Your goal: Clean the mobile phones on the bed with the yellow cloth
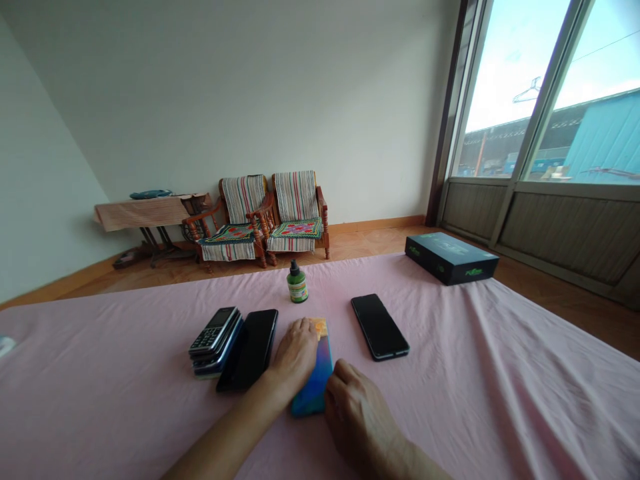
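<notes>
A phone-shaped slab (316,383) lies on the pink cloth, blue over most of its surface and orange at its far end. Across its upper left side, my left hand (299,347) presses down with fingers bent and together, covering part of it. My right hand (355,403) is curled closed against the near right edge; whatever its fingers hold is hidden. Left of my left hand lies a black smartphone (250,347), touching a stack of phones with a keypad phone (216,330) on top. Another black smartphone (380,327) lies apart on the right.
A green bottle with a black top (297,283) stands beyond my hands. At the far right corner sits a black box (450,259). The pink cloth (125,400) has folds on the right. Two wooden chairs (297,207) and a covered table (145,213) stand by the wall.
</notes>
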Available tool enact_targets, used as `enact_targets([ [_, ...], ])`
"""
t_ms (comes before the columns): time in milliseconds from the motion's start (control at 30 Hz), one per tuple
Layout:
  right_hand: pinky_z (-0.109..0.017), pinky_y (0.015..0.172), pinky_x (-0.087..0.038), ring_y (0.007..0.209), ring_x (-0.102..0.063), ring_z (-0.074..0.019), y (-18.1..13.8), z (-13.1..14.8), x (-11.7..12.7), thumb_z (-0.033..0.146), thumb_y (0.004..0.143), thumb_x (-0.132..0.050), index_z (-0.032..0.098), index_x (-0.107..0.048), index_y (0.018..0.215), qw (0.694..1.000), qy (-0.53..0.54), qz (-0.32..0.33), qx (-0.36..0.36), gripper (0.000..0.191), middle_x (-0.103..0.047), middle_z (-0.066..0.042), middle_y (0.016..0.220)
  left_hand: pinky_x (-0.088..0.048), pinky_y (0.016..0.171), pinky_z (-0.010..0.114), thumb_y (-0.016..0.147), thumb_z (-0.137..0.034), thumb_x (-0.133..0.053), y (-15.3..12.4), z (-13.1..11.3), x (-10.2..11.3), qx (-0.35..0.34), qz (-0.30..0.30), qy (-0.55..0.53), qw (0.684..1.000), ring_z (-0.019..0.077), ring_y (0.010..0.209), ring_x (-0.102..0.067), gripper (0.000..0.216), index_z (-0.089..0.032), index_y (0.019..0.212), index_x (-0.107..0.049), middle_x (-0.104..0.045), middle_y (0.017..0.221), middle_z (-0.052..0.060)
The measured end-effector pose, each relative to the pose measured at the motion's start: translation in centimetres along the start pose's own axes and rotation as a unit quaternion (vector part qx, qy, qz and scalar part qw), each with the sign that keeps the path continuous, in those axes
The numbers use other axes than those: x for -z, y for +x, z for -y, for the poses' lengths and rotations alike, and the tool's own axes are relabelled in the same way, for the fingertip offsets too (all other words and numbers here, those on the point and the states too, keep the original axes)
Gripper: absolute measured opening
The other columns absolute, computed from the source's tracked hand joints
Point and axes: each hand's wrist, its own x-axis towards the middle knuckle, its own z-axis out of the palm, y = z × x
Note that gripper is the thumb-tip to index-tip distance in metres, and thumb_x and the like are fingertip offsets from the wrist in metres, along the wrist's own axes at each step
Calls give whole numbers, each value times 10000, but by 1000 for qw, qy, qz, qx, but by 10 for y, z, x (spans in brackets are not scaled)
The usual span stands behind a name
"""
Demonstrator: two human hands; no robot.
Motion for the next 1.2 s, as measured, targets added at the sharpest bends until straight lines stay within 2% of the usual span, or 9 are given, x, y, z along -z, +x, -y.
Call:
enact_targets([
  [167, -253, 549, -316, 632, -525, -135, 1, 1, 0, 5, 781, -492, 174, -581, 701, 1000, 9, 4, 0, 207, -578, -29, 747, -426, 981, 377, 849, 1, -285, -9, -2, 1, -1, 7, 0, 1000, 255, 1155, -534, 430, -95, 1161, -564, -609, 1199, 156],
  [333, -245, 549, -317, 636, -527, -132, 0, 0, 1, 4, 787, -490, 173, -570, 695, 1000, 13, 13, -11, 208, -577, -31, 760, -465, 908, 337, 890, -28, -249, 2, 1, 6, 17, 20, 1, 1000, 240, 1035, -591, 410, -106, 1057, -616, -651, 1074, 145],
  [433, -249, 547, -310, 637, -525, -133, 0, -1, 0, 1, 785, -491, 176, -571, 703, 1000, 1, 13, -10, 210, -579, -31, 772, -464, 890, 351, 885, -22, -268, 6, 2, 10, 29, 22, 3, 999, 245, 1038, -581, 399, -121, 1065, -610, -650, 1075, 137],
  [600, -264, 542, -297, 642, -529, -144, 1, -1, 1, -4, 775, -502, 185, -572, 705, 1000, -4, 21, -15, 214, -582, -29, 781, -444, 897, 362, 879, -10, -267, -6, 7, 15, 48, 27, 6, 998, 261, 1032, -577, 402, -69, 1087, -606, -639, 1064, 173],
  [733, -268, 547, -306, 661, -537, -157, 0, 0, 3, -3, 785, -496, 181, -579, 715, 999, 0, 35, -3, 214, -584, -39, 783, -429, 917, 356, 882, -18, -268, -13, 12, 14, 52, 24, 3, 998, 255, 1053, -566, 408, -81, 1098, -608, -636, 1079, 168],
  [933, -250, 554, -325, 666, -539, -146, 1, -1, 2, -2, 796, -490, 172, -582, 721, 999, 6, 46, -9, 211, -585, -43, 795, -431, 943, 367, 903, -53, -283, -7, 19, 7, 46, 10, -17, 999, 254, 1057, -571, 380, -73, 1097, -610, -642, 1087, 162],
  [1033, -245, 556, -332, 662, -539, -143, 1, -1, 2, -3, 794, -491, 174, -582, 723, 999, 12, 49, -17, 212, -585, -41, 799, -415, 995, 348, 912, -59, -264, -20, 21, 2, 37, 6, -35, 999, 230, 1158, -539, 413, -84, 1202, -557, -609, 1209, 155],
  [1133, -241, 574, -350, 678, -544, -148, 2, 1, 3, -6, 787, -493, 178, -581, 732, 999, 26, 42, -18, 211, -588, -39, 806, -346, 1082, 367, 897, -64, -297, -46, 19, -7, 17, 20, -50, 998, 224, 1292, -436, 446, -90, 1299, -488, -493, 1380, 146],
  [1200, -239, 591, -365, 690, -547, -150, 2, 2, 4, -10, 784, -487, 181, -581, 748, 999, 39, 35, -12, 216, -592, -39, 819, -345, 1094, 354, 884, -51, -288, -62, 18, -15, -2, 36, -67, 997, 201, 1324, -399, 481, -106, 1329, -463, -430, 1437, 122],
])
